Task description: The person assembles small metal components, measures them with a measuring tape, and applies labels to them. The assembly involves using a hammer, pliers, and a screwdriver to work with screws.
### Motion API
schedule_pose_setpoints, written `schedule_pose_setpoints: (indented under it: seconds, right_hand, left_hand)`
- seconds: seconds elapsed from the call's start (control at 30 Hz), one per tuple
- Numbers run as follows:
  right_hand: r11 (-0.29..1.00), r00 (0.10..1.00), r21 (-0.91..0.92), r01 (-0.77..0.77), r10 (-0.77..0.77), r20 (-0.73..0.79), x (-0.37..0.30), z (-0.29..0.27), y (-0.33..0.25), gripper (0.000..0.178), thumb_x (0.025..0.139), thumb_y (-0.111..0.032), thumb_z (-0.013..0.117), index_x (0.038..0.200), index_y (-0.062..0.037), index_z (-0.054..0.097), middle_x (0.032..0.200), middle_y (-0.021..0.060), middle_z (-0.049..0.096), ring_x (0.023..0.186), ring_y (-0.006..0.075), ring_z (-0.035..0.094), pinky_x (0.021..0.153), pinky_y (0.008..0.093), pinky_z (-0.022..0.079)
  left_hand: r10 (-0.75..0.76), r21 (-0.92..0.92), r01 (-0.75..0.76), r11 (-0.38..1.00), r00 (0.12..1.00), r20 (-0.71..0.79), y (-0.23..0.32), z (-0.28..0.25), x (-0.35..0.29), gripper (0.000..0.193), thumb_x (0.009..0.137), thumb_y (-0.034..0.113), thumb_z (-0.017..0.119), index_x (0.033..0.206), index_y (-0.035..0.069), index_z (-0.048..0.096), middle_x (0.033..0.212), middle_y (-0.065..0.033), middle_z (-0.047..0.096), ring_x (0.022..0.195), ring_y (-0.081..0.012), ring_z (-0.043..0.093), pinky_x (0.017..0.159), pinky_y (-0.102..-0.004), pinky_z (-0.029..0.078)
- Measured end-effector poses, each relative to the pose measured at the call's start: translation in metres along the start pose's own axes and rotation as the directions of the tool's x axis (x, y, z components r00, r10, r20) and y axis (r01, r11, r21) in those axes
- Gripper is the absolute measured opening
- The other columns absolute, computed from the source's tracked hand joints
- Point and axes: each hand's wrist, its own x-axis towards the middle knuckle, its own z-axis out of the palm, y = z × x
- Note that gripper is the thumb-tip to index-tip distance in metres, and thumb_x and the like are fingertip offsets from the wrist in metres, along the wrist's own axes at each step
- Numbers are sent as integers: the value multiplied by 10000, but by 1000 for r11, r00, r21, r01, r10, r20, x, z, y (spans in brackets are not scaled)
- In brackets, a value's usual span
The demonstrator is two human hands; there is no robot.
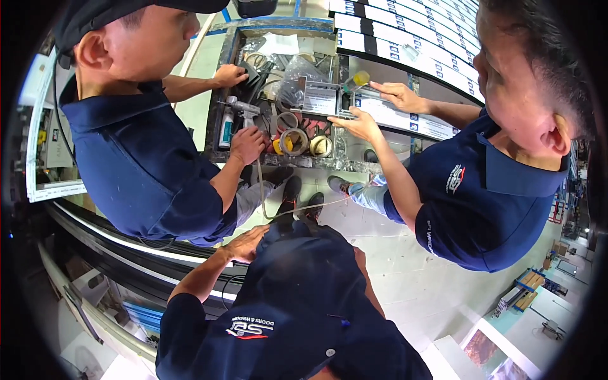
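My left hand rests by my waist against dark clothing, its fingers stretched out and holding nothing I can see. My right forearm hangs at my other side, with the hand's fingers hidden by my body. Ahead, a person on the left has one hand by a grey air tool with a hose. Their other hand touches a black object. A person on the right holds a metal profile with both hands over the cart.
A metal-edged cart holds tape rolls, a spray bottle, a yellow-capped bottle and plastic wrap. Labelled white panels lie beyond it. Long dark profiles run along my left. The hose hangs across in front of me.
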Motion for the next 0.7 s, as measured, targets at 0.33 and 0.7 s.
schedule_pose_setpoints:
  seconds: [0.33,0.7]
  right_hand:
    - [899,980,398,-181,199,-4,4,-17,-108,329,1043,-274,672,1250,-27,737,1009,78,780,818,128,673,728,291,532]
    - [955,978,223,-195,206,-29,-10,-23,-105,329,1036,-295,692,1234,-38,747,961,43,756,784,141,683,655,300,533]
  left_hand:
    - [97,-101,-105,989,992,-77,3,-9,6,1075,674,218,898,1553,-69,350,1593,-284,383,1489,-429,381,1264,-452,329]
    - [32,49,-30,998,998,-45,8,-5,-1,1066,662,198,889,1545,-59,348,1588,-268,374,1461,-419,400,1245,-444,357]
